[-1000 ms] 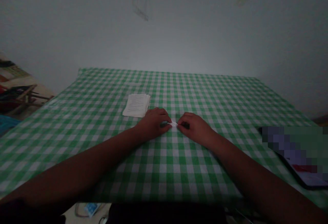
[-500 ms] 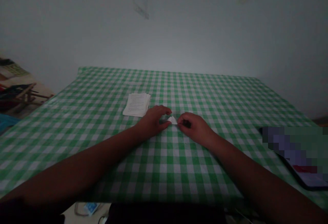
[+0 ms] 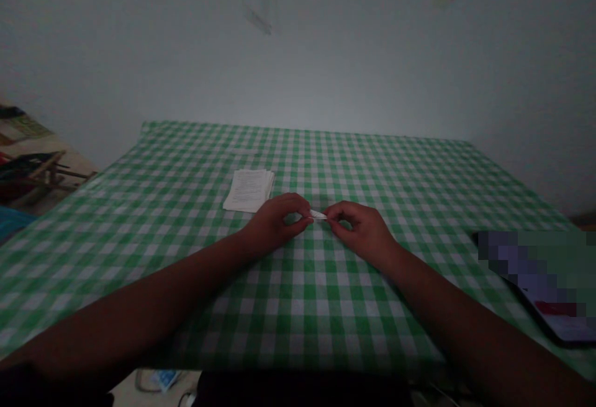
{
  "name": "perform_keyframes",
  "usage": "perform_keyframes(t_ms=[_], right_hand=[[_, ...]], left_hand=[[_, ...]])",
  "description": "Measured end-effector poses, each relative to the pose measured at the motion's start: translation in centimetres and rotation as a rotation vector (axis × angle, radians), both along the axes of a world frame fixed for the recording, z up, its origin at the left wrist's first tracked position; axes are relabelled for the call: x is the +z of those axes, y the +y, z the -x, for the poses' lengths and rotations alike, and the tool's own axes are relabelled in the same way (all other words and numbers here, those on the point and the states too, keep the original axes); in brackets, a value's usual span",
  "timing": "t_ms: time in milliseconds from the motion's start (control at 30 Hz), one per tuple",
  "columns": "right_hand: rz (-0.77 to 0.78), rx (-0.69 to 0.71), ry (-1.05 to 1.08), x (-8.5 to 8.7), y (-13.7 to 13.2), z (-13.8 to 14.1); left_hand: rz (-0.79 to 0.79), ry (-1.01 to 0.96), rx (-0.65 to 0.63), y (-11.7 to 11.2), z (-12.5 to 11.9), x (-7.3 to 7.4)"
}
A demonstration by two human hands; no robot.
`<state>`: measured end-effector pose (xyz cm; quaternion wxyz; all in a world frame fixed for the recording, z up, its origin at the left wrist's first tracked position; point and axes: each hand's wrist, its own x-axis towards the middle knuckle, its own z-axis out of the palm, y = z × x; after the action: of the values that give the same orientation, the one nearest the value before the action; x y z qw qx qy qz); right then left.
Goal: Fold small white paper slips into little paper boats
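The left hand (image 3: 274, 224) and right hand (image 3: 358, 228) now pinch a white paper strip (image 3: 318, 214) between them, flatter than before, its long axis running 9 to 3 o'clock.

table: green-and-white gingham-covered table (image 3: 372, 165) | on it: stack of printed papers (image 3: 248, 190) | smartphone, screen pixelated (image 3: 544, 289)

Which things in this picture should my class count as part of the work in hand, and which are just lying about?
Part of the work:
small white paper, pinched by the fingers of both hands
left hand
right hand

Lying about:
stack of papers
phone
green checked tablecloth
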<state>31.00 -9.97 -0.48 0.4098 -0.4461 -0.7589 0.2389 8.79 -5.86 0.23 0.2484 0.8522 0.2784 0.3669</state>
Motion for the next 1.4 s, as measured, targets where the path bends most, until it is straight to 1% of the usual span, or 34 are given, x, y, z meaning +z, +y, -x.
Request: perform_keyframes(t_ms=[100, 200, 300, 400, 600, 700, 833, 933, 1033, 1133, 1200, 1300, 1400], right_hand=[[0.003, 0.005, 0.051, -0.1, -0.1, 0.1], [-0.041, -0.009, 0.026, 0.1, -0.2, 0.3], [-0.07, -0.022, -0.005, 0.5, -0.3, 0.4], [-0.077, -0.018, 0.024, 0.8, -0.4, 0.5], [0.005, 0.03, 0.178, 0.3, -0.2, 0.5], [0.067, 0.026, 0.265, 0.1, -0.2, 0.6], [0.204, 0.006, 0.367, 0.3, -0.2, 0.9], [0.335, -0.02, 0.396, 0.6, -0.3, 0.9], [0.412, -0.03, 0.417, 0.8, -0.4, 0.9], [0.424, -0.031, 0.444, 1.0, -0.6, 1.0], [0.424, -0.022, 0.456, 1.1, -0.6, 1.1], [0.415, -0.007, 0.461, 1.1, -0.7, 1.1], [0.402, -0.007, 0.459, 1.1, -0.7, 1.0]], left_hand=[[-0.063, -0.019, -0.004, -0.1, 0.0, 0.0], [-0.127, -0.002, -0.01, -0.2, 0.1, 0.2], [-0.15, 0.006, 0.007, -0.5, 0.1, 0.4], [-0.172, -0.002, 0.009, -0.7, 0.1, 0.6], [-0.238, 0.023, -0.02, -0.7, 0.0, 0.4], [-0.244, 0.016, -0.026, -0.7, -0.1, 0.4], [-0.178, -0.028, -0.032, -0.9, -0.3, 0.6], [-0.081, -0.056, -0.041, -1.0, -0.3, 0.8], [0.04, -0.057, -0.016, -1.1, -0.3, 0.9], [0.16, -0.034, 0.056, -1.3, -0.4, 1.1], [0.222, -0.036, 0.074, -1.4, -0.4, 1.2], [0.27, -0.058, 0.038, -1.3, -0.5, 1.2], [0.265, -0.069, -0.01, -1.2, -0.4, 1.2]])
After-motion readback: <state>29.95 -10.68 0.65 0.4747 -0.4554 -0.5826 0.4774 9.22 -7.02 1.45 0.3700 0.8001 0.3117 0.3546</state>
